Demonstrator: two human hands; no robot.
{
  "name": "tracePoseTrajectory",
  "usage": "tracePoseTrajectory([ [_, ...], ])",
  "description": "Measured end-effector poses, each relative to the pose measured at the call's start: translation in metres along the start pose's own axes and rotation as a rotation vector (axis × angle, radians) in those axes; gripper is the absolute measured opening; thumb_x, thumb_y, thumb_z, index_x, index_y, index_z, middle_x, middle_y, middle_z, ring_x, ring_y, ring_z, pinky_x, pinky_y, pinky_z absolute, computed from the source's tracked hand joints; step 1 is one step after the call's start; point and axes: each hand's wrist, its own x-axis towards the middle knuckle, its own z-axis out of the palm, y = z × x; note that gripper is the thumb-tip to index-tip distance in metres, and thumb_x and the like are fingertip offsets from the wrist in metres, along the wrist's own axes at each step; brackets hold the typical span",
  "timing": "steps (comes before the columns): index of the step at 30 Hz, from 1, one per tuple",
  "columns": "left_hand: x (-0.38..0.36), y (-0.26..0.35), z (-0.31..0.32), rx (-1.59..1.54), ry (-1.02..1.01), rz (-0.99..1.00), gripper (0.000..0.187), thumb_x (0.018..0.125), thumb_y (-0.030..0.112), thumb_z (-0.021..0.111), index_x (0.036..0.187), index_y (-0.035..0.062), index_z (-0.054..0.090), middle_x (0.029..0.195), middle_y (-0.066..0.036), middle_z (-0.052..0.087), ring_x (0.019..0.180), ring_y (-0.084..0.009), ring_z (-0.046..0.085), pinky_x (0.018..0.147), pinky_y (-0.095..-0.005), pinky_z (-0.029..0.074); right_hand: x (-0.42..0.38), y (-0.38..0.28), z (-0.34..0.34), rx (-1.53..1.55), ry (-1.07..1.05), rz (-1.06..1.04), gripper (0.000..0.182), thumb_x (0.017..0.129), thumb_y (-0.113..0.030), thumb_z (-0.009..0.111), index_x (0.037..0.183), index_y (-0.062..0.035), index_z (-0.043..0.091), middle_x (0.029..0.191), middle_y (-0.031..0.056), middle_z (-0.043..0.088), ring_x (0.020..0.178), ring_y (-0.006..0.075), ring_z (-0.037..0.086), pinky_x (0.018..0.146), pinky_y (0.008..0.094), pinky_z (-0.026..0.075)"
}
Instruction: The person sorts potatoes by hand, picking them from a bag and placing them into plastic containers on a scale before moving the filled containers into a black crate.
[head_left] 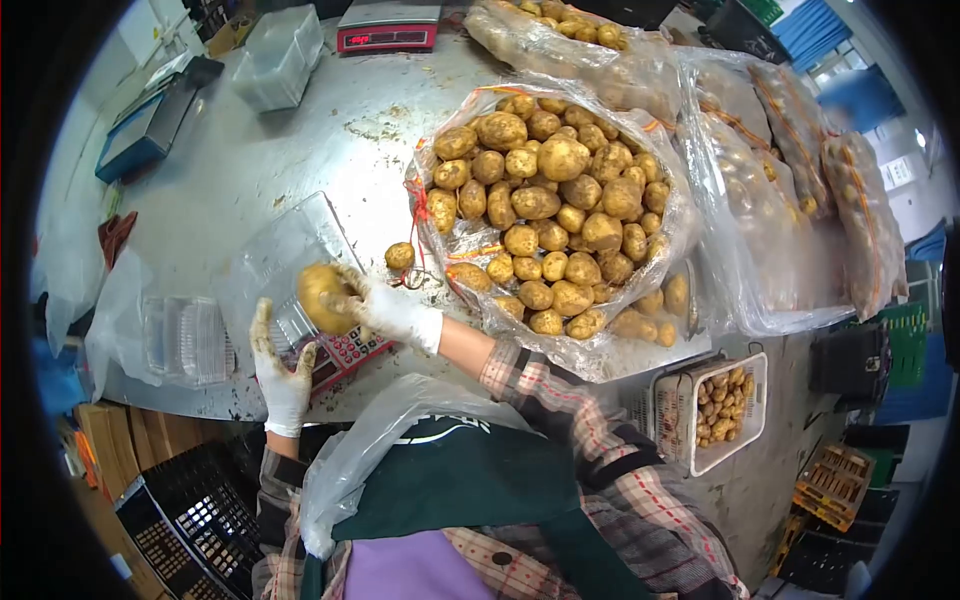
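My right hand (385, 308), in a white glove, grips a large yellow potato (322, 296) over a clear plastic tray that sits on a small scale with red keys (345, 352). My left hand (280, 370), also gloved, rests open at the near edge of the scale, fingers spread beside the tray. A big open plastic sack of potatoes (548, 215) lies on the metal table to the right. One loose potato (399, 256) sits on the table between the sack and the scale.
A stack of clear plastic trays (185, 340) lies left of the scale. More filled potato bags (790, 190) line the right side. A second scale (388, 28) and clear boxes (278, 55) stand at the back. A white basket of small potatoes (720, 405) and black crates (190, 515) are below the table.
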Motion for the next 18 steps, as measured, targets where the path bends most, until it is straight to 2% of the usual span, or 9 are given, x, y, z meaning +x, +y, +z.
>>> tracePoseTrajectory([
  [3,0.02,0.009,0.01,0.102,-0.03,0.062,0.058,0.08,0.01,0.065,0.134,0.0046,0.045,0.143,-0.016,0.036,0.133,-0.0327,0.03,0.11,-0.0412,0.026,0.0,0.022,-0.015,0.071,-0.098,-0.105,0.059,0.092,-0.029,0.057,0.139,-0.0014,0.035,0.117,0.0138,0.06,0.084,0.014,0.065,0.06,0.0204,0.051],
  [6,0.02,-0.02,0.023,0.331,-0.168,0.0,0.051,0.082,0.011,0.063,0.131,0.0059,0.049,0.14,-0.016,0.039,0.132,-0.0349,0.031,0.11,-0.0427,0.026,-0.024,0.032,-0.066,-0.028,0.07,-0.038,0.045,0.094,-0.021,0.052,0.13,0.0039,0.046,0.112,0.015,0.064,0.086,0.0157,0.065,0.07,0.0241,0.052],
  [9,0.021,-0.029,0.025,0.456,-0.23,0.061,0.043,0.083,0.013,0.061,0.125,0.0069,0.055,0.137,-0.017,0.042,0.132,-0.0365,0.031,0.109,-0.0435,0.026,-0.052,0.03,-0.135,-0.488,0.488,0.042,0.037,0.088,-0.024,0.056,0.111,0.0044,0.06,0.11,0.0199,0.064,0.099,0.0299,0.063,0.084,0.0369,0.051],
  [10,0.021,-0.027,0.026,0.485,-0.252,0.071,0.042,0.084,0.013,0.061,0.124,0.0069,0.056,0.137,-0.017,0.043,0.132,-0.0366,0.031,0.11,-0.0435,0.026,-0.046,0.058,-0.167,-0.598,0.774,-0.11,0.034,0.086,-0.025,0.059,0.109,0.0003,0.061,0.107,0.0212,0.064,0.1,0.0348,0.061,0.085,0.0381,0.05],
  [11,0.021,-0.027,0.026,0.509,-0.245,0.11,0.041,0.082,0.013,0.062,0.123,0.0077,0.056,0.134,-0.017,0.044,0.128,-0.0369,0.034,0.108,-0.0434,0.029,-0.049,0.051,-0.195,-0.873,0.929,0.036,0.038,0.084,-0.024,0.063,0.114,-0.001,0.06,0.106,0.0202,0.064,0.099,0.0318,0.062,0.09,0.0374,0.048],
  [12,0.021,-0.026,0.027,0.461,-0.243,0.071,0.041,0.082,0.013,0.062,0.123,0.0077,0.057,0.133,-0.017,0.045,0.127,-0.0367,0.035,0.107,-0.0434,0.03,-0.052,0.04,-0.211,-0.869,1.103,-0.184,0.049,0.08,-0.026,0.067,0.121,-0.0016,0.055,0.118,0.0235,0.058,0.11,0.0346,0.056,0.096,0.0405,0.043],
  [14,0.02,-0.024,0.03,0.367,-0.234,-0.001,0.041,0.081,0.014,0.063,0.122,0.0078,0.057,0.13,-0.017,0.046,0.123,-0.0362,0.038,0.106,-0.0435,0.031,-0.043,0.033,-0.257,-1.426,1.386,-0.396,0.047,0.079,-0.029,0.067,0.109,0.0046,0.056,0.105,0.0253,0.061,0.099,0.0375,0.058,0.087,0.0434,0.047],
  [17,0.021,-0.025,0.031,0.351,-0.245,-0.015,0.047,0.077,0.014,0.067,0.122,0.0087,0.056,0.129,-0.017,0.046,0.12,-0.0355,0.04,0.104,-0.0431,0.034,-0.033,0.016,-0.297,-1.169,0.937,0.213,0.071,0.072,-0.029,0.074,0.13,-0.0012,0.044,0.111,0.0232,0.059,0.104,0.0364,0.057,0.094,0.0408,0.044],
  [18,0.021,-0.024,0.031,0.336,-0.257,-0.037,0.048,0.076,0.014,0.068,0.122,0.0088,0.056,0.129,-0.017,0.046,0.12,-0.0355,0.041,0.104,-0.0429,0.034,-0.027,0.022,-0.298,-1.447,1.097,-0.136,0.075,0.068,-0.027,0.077,0.132,-0.0064,0.043,0.108,0.022,0.061,0.104,0.0367,0.057,0.091,0.0434,0.045],
])
